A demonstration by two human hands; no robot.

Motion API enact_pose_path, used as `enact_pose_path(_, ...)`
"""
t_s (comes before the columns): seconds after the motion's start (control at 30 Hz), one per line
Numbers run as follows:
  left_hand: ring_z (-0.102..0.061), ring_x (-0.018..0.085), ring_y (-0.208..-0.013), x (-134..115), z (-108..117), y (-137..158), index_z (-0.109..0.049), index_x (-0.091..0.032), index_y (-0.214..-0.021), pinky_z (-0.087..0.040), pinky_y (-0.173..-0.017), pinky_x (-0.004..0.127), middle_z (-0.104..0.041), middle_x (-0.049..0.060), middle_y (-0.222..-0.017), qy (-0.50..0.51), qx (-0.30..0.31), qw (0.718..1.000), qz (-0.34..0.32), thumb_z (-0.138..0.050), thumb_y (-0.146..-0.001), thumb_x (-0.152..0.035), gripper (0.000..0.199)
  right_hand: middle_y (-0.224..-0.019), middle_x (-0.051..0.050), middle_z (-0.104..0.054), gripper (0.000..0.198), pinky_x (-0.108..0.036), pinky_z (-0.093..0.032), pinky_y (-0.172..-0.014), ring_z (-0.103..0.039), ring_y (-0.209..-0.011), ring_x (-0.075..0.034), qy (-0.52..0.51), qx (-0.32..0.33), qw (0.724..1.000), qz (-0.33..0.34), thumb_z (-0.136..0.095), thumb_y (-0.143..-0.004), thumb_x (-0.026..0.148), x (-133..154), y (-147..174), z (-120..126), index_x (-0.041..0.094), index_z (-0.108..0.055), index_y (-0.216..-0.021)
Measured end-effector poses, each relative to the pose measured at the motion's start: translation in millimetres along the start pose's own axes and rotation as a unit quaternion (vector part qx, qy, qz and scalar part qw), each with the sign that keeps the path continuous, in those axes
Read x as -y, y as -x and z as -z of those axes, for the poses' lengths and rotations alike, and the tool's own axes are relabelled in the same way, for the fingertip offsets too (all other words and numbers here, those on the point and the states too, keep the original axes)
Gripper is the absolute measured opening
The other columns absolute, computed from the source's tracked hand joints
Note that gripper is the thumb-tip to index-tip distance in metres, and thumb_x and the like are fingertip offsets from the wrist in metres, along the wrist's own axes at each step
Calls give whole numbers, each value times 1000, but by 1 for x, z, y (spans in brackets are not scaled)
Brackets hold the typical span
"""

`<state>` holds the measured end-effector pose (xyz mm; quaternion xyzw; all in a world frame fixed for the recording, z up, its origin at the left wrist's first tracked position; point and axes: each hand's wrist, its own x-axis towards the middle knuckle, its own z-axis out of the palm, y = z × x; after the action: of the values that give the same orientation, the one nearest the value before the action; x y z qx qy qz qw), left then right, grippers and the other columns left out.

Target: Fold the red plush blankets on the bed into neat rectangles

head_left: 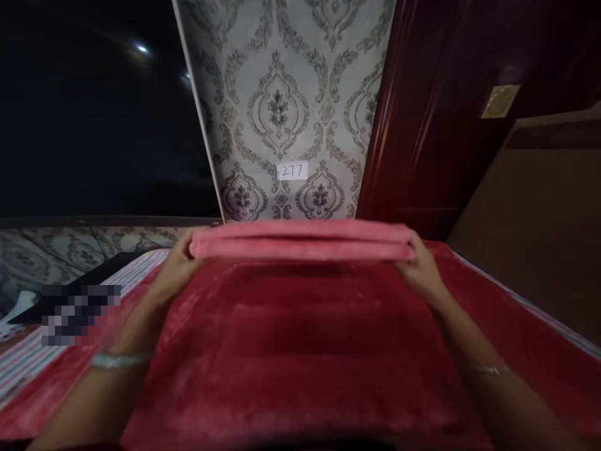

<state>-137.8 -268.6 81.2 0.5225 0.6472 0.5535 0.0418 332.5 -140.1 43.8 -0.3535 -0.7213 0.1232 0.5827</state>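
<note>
A folded pink cloth (300, 250), thick and soft like a towel, is held up level between my two hands, its layered edge facing me. My left hand (184, 258) is closed round its left end, and my right hand (419, 263) grips the right end. Fingers behind the cloth are partly hidden. Below it spreads a plush red blanket (300, 351) with faint creases. Whether the cloth's underside touches the blanket I cannot tell.
Striped fabric (23, 369) shows along the blanket's left edge. A large dark screen (94, 125) stands at the left. Behind is patterned wallpaper (277, 75) with a paper label (292, 171) reading 277. A dark red door frame (422, 125) and a brown panel (539, 219) stand right.
</note>
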Motion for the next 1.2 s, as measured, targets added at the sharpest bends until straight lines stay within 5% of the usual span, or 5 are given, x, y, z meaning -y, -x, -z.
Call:
enact_pose_path(0.27,-57,27,-131,89,32,135,-68,-28,-108,-47,-108,42,-61,10,-142,-112,292,948,-54,-49,-87,-45,33,-105,-9,-74,29,-45,-55,-91,-70,-99,-27,53,262,957,-112,-48,-84,36,-47,164,19,27,-71,-99)
enact_pose_path(0.47,-58,28,-130,49,7,117,-67,-26,-123,-41,-115,45,-66,8,-136,-199,202,957,-61,-40,-92,-51,48,-118,-9,-73,37,-46,-52,-99,-67,-111,-27,162,152,971,-83,-42,-95,39,-9,133,12,27,-69,-118)
enact_pose_path(0.63,-24,31,-153,17,-51,118,-43,-23,-153,-13,-125,57,-35,9,-163,-346,239,899,-122,-45,-94,-48,64,-158,-10,-44,60,-54,-31,-118,-37,-146,-32,231,272,934,17,-44,-98,48,34,116,-47,24,-44,-153)
enact_pose_path(0.83,-17,36,-155,38,-66,139,-40,-27,-155,-25,-119,62,-24,9,-167,-401,282,867,-91,-48,-96,-50,64,-165,-3,-31,58,-60,-23,-120,-22,-153,-34,325,362,874,-10,-45,-99,50,23,145,-75,35,-41,-155)
enact_pose_path(1.2,-30,40,-149,19,-53,117,-47,-28,-151,-25,-117,66,-36,13,-162,-398,350,845,-67,-55,-90,-50,65,-147,-8,-57,45,-48,-40,-113,-51,-137,-29,232,369,898,-64,-44,-99,35,24,110,-62,28,-62,-139)
